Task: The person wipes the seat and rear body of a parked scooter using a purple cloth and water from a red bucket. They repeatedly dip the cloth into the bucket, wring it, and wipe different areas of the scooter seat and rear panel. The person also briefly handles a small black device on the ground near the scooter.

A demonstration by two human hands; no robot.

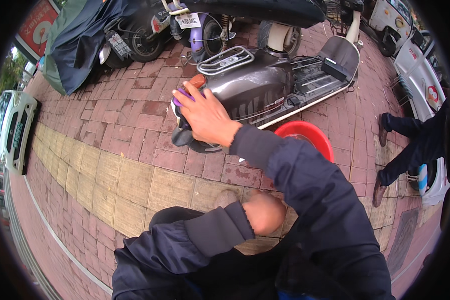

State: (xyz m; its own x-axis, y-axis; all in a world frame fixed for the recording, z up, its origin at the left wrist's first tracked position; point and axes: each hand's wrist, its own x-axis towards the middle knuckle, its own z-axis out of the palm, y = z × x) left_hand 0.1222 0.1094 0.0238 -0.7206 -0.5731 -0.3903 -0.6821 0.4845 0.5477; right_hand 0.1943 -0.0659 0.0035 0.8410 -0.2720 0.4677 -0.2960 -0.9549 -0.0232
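My right hand (pixel 208 116) presses a purple cloth (pixel 180 98) on the rear end of a dark grey electric scooter (pixel 247 84), beside its orange tail light (pixel 196 80). The fingers are spread over the cloth. My left hand (pixel 265 213) is low in front of me, near my knees; it is blurred, its fingers are curled away from view, and whether it holds anything cannot be told. A red plastic bucket (pixel 324 139) with liquid in it stands beside the scooter, partly behind my right sleeve. Wet streaks run down the scooter's side panel.
Other scooters (pixel 208 33) are parked behind, one under a dark cover (pixel 73 48). A person's legs (pixel 408 150) are at the right, near a white vehicle (pixel 420 75). A white car (pixel 17 131) is at the far left. Yellow tactile paving (pixel 127 180) crosses the red brick pavement.
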